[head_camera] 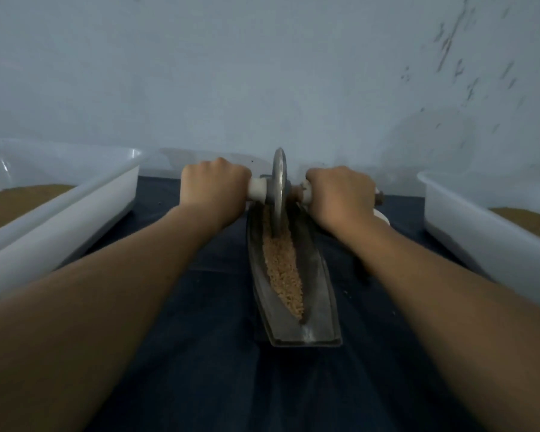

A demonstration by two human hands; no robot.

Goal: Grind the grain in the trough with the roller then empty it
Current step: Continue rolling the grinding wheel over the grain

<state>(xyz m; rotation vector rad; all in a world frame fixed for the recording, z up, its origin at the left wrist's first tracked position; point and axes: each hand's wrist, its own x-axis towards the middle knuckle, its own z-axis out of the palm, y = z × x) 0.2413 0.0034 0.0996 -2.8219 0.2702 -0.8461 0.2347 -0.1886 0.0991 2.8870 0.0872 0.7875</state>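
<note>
Two bare forearms, the left forearm (91,291) and the right forearm (449,291), reach forward from the bottom corners and narrow toward the grip. The left hand (214,185) is curled tight round one white handle (257,189), and the right hand (340,194) is wrapped the same way round the handle on the other side; both show knuckles up, fingers closed on the bar. Between them stands the one roller (279,188), a thin metal disc on edge, its lower rim down in the far end of the one trough (318,294). The trough is a narrow boat-shaped metal channel, and its long axis runs straight from the person toward the wall (262,73). That settles the coming stroke, I judge: nearly all the grain (282,269), a single tan strip of coarse-looking kernels, lies on the near side of the disc, so the pull has to come back toward the body along the channel. The hands sit level with each other, neither closer to the grain. The trough rests on a dark blue cloth (200,307). Outward again are two white plastic tubs, the left tub (75,213) and the right tub (480,232), each well apart from the trough and each holding a brownish meal. Emptying is not yet begun.
</note>
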